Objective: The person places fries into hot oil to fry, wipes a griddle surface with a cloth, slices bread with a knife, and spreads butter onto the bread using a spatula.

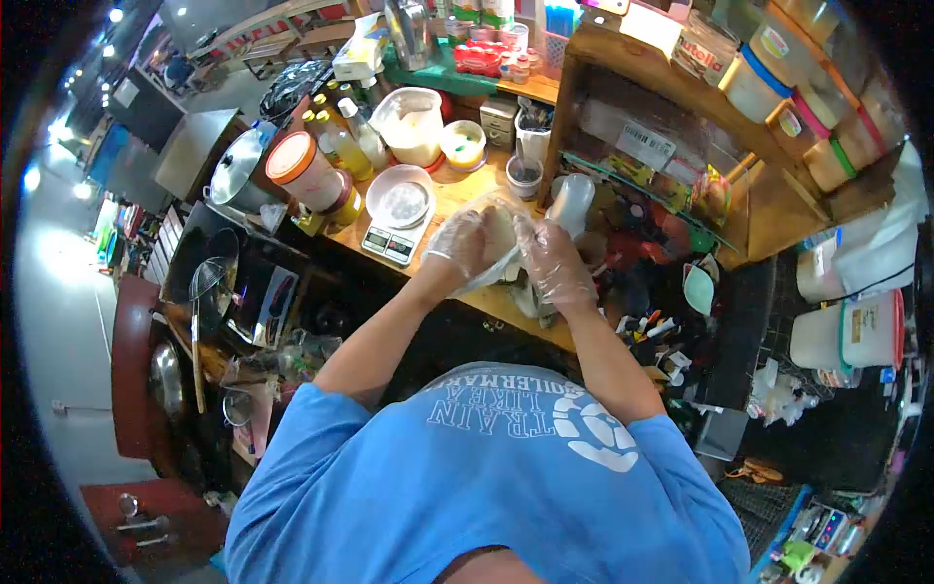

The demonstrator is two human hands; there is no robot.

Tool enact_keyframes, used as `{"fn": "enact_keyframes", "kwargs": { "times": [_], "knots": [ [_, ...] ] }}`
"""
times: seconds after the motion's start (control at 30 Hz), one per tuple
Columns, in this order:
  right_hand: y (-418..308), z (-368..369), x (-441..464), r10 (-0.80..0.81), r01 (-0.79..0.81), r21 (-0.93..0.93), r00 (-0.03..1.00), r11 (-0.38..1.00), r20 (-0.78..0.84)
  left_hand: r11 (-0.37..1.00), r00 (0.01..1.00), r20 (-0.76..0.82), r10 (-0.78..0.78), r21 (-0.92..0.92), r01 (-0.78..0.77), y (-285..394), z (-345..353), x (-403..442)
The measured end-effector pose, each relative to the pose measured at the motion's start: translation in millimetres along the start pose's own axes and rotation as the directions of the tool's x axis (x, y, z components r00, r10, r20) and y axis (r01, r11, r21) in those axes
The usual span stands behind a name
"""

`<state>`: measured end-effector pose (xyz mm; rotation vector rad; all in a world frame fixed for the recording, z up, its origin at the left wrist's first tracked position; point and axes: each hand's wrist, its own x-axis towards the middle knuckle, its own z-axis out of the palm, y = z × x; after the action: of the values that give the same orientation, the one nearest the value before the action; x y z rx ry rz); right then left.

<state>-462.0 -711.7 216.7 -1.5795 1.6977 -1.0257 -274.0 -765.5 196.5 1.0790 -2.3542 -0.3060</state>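
Both hands wear clear plastic gloves and meet over the wooden counter [350, 234]. My left hand [461, 243] is closed on the left side of a clear plastic bag [499, 226] with something pale inside. My right hand [556, 261] pinches the bag's right side near its top. Just left of my left hand, a kitchen scale [392, 240] carries a pale round bowl [400, 198]. A translucent bottle [574, 202] stands behind my right hand.
Behind the hands are a white tub [409, 125], a small yellow-rimmed tub [463, 145], oil bottles [341, 146] and an orange-lidded container [304, 167]. A wooden shelf [632, 63] rises at the right. A large pot [239, 170] sits left.
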Motion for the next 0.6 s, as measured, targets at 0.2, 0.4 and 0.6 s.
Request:
{"fn": "enact_keyframes", "kwargs": {
  "times": [0.2, 0.4, 0.6],
  "knots": [
    [-17.7, -12.8, 13.2, 0.023, -0.032, 0.177, 0.998, 0.984, 0.052, 0.938, 0.947, 0.176, -0.271, -0.171, 0.300, 42.2, -78.6, 14.9],
    [-5.2, 1.2, 31.1, 0.017, -0.050, 0.182, 0.983, 0.982, 0.181, 0.471, 0.945, -0.016, -0.326, -0.870, 0.148, 36.6, -97.3, -25.6],
    [37.5, 7.6, 43.8, -0.372, 0.493, -0.488, 0.868, 0.720, 0.329, 0.054, 0.740, -0.250, -0.624, -0.959, -0.279, 21.8, -166.6, -94.9]
  ]
}}
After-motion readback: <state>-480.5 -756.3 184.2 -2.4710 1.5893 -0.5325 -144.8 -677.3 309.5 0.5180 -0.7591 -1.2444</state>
